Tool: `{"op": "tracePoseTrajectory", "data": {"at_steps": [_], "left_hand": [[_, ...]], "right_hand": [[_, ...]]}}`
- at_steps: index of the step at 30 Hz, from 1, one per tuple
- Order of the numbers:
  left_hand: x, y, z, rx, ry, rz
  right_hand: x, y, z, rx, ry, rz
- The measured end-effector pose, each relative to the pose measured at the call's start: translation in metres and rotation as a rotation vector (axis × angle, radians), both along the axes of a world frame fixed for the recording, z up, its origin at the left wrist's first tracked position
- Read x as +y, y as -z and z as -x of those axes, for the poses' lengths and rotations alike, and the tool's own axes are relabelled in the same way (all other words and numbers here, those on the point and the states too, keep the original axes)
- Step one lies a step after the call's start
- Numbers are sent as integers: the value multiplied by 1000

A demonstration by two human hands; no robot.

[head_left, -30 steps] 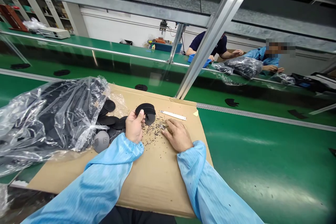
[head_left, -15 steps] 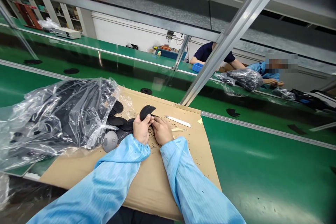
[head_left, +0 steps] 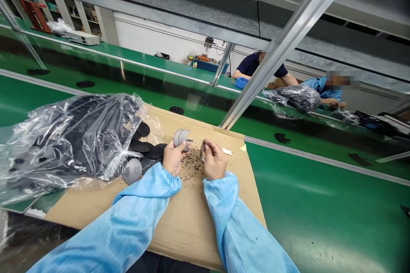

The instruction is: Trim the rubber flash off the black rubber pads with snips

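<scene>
My left hand [head_left: 173,158] is closed on a small rounded grey pad [head_left: 181,137] with curved slits and a dark strip at its right end. Just right of it, my right hand [head_left: 216,160] pinches a thin brownish-grey piece [head_left: 202,148] seen edge-on; its kind I cannot tell. The two hands are apart over a cardboard sheet [head_left: 182,226]. Many tiny black bits [head_left: 194,165] lie scattered between and below them. A white strip-like tool [head_left: 227,152] pokes out behind my right fingers, mostly hidden.
A clear plastic bag [head_left: 86,136] of dark pads fills the left, with loose black pads [head_left: 156,151] and a grey disc [head_left: 132,171] beside it. A metal post [head_left: 282,51] rises ahead. Beyond the green bench [head_left: 320,204], two people [head_left: 256,66] work.
My right hand has moved away to the right from my left and now pinches a thin piece. The pad in my left hand showed black before and shows grey now.
</scene>
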State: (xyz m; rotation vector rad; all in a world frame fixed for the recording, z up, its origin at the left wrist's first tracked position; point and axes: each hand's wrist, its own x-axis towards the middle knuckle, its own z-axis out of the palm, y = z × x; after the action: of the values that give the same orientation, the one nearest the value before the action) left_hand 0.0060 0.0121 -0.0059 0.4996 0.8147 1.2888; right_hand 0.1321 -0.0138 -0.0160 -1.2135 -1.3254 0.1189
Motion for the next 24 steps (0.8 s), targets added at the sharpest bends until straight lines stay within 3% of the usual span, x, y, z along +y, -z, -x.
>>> {"op": "tracePoseTrajectory", "data": {"at_steps": [4,8,15,24], "left_hand": [[-7,1,-3,30,207,19],[-13,1,-4,-10,374,15],[-9,2,-4,2,194,-17],[-12,2,-6,31,192,-106]], "right_hand": [[-12,-7,2,142,-21,-34],[-18,-11,5,109,-67,-11],[-12,0,-2,153,-83,104],[-5,12,1,157,-8,245]]}}
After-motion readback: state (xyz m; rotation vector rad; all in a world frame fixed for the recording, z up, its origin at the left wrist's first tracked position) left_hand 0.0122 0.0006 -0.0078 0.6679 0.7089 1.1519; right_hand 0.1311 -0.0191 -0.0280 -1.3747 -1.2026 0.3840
